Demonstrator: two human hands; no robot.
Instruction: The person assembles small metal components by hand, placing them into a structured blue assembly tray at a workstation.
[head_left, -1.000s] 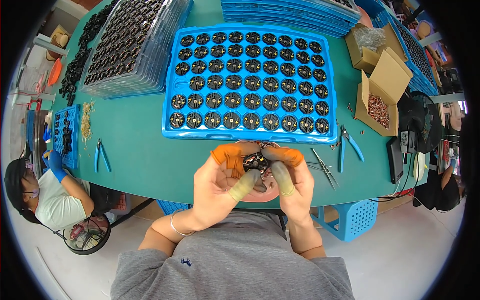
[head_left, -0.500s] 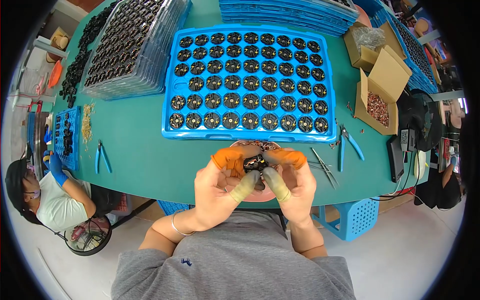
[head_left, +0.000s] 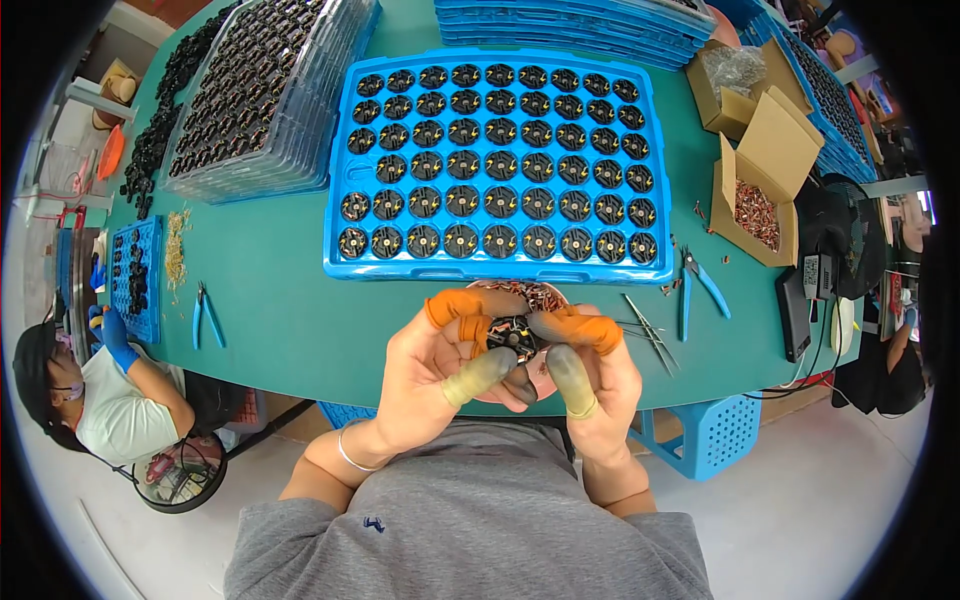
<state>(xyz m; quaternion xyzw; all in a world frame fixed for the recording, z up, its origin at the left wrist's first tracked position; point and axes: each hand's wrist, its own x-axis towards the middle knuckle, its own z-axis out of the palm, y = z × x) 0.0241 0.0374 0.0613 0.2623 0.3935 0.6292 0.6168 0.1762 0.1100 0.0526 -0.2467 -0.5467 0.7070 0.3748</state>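
two hands point(head_left: 520, 370) | green table point(head_left: 280, 320) | blue tray point(head_left: 500, 270) | pale floor point(head_left: 830, 520)

Counts on the green worktop point(head_left: 280, 320) — 1 blue tray point(head_left: 500, 265) holding 42 round black parts, 6 rows of 7; 2 open cardboard boxes point(head_left: 765, 170); 2 blue-handled cutters point(head_left: 697, 290); 1 tweezers point(head_left: 648, 328) — near edge.

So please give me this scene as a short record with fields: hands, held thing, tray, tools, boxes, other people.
left hand: left hand, orange and beige finger cots, pinches the part
right hand: right hand, same cots, pinches it from the other side
held thing: small round black part with copper windings
tray: blue plastic tray of round black parts in rows, on the green table
tools: blue-handled pliers; metal tweezers
boxes: open cardboard box of copper bits
other people: a person in blue gloves, lower left
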